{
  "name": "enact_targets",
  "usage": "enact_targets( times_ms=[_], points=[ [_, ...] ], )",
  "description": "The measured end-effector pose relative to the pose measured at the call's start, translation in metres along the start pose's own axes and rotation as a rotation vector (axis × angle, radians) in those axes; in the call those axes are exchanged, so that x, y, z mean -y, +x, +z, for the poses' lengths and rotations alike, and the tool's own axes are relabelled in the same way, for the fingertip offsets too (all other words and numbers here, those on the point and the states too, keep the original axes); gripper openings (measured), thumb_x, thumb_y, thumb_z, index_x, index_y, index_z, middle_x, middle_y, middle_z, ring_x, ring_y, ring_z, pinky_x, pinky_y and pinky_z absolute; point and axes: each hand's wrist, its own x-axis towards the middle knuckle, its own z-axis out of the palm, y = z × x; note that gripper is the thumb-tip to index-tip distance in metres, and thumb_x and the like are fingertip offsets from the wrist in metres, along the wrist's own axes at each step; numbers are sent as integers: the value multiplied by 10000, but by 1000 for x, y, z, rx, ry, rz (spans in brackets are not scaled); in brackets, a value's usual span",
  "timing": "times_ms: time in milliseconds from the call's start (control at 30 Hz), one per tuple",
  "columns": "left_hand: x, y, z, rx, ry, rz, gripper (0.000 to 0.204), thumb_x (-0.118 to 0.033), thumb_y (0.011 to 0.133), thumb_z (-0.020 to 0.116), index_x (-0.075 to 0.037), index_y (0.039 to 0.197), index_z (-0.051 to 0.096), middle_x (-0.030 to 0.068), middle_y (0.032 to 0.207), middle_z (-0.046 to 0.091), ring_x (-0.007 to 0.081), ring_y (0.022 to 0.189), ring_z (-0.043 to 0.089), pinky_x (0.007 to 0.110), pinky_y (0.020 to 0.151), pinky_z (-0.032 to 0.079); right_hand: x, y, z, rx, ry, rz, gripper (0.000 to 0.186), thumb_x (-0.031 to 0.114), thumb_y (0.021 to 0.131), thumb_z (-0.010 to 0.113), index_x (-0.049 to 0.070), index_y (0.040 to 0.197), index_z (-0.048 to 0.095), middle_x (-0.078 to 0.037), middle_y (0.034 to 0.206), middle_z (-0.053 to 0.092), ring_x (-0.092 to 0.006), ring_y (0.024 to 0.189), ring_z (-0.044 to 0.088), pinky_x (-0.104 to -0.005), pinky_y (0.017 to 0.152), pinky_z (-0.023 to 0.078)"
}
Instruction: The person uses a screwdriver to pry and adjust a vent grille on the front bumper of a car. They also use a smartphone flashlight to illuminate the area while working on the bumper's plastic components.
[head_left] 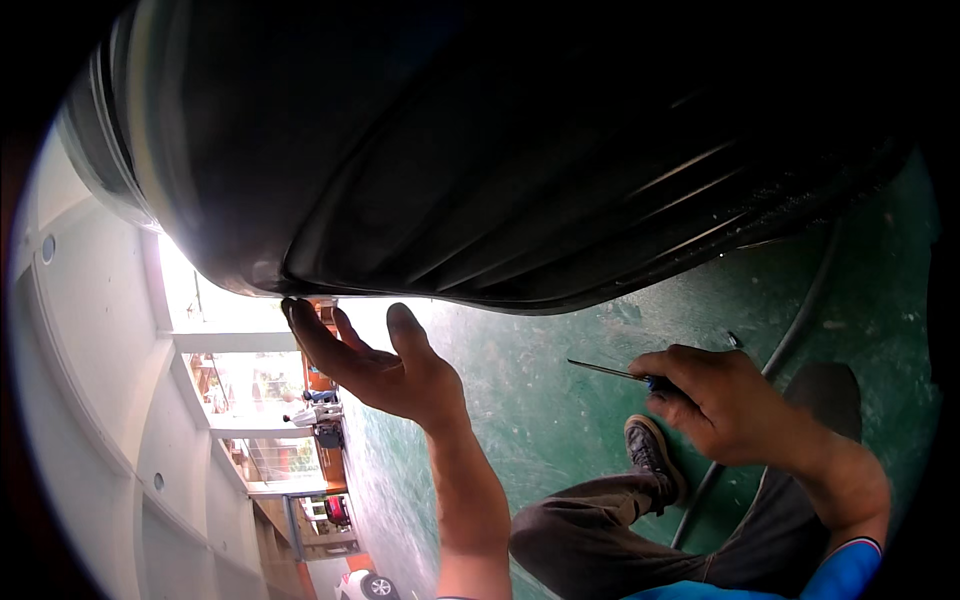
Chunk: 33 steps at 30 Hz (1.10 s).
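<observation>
A large glossy black car bumper (420,200) fills the upper part of the view. At its lower edge is my left hand (395,365), fingers apart and the tips up against or just under the rim; whether they press on it I cannot tell. Nothing shows in that hand. Off to the right, below the bumper and apart from it, my right hand (715,400) is closed round the dark blue handle of a screwdriver (605,370). Its thin metal shaft points left. Most of the handle is hidden by the fingers.
A grey hose or cable (805,310) runs across the green floor (530,430), passing behind my right hand and legs. A small metal piece (735,340) lies near that hand. My shoe (653,458) is on the floor below. A white car (365,585) stands far off at lower left.
</observation>
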Motion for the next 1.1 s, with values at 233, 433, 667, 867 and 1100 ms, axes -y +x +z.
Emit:
enact_targets(
  times_ms=[233,433,667,867,1100],
  points=[
    [3,19,-14,55,184,-22,809,-318,907,736,4,1517,313,202,1550,359,369,1433,370,505,1154,370,32,39,27,-12,195,32,263,198,973,598,40,1183,580,-144,782,667,-318,676,678,-416,629,515],
    [-12,44,-12,74,243,88,893,-318,794,835,-50,1503,364,187,1518,404,378,1399,416,539,1132,384,51,81,89,-312,437,-178,281,183,982,587,5,1192,529,-151,739,658,-301,593,669,-396,543,508],
    [3,43,-12,92,211,232,809,-446,819,713,-86,1479,415,161,1445,446,355,1383,423,512,1074,429,69,106,120,-485,701,-115,352,212,975,571,-53,1203,536,-216,785,674,-352,683,706,-400,594,548],
    [-10,37,1,48,241,230,748,-551,871,610,-110,1458,467,186,1489,394,379,1383,418,527,1038,464,76,115,126,-388,800,-62,347,223,981,551,-32,1216,542,-235,855,691,-393,763,707,-437,655,542],
    [7,44,-15,92,257,232,790,-256,857,711,-77,1532,342,193,1557,346,394,1429,360,559,1088,409,70,115,118,-353,660,-95,276,272,987,535,42,1138,565,-186,832,693,-381,765,692,-476,680,534]
  ],
)
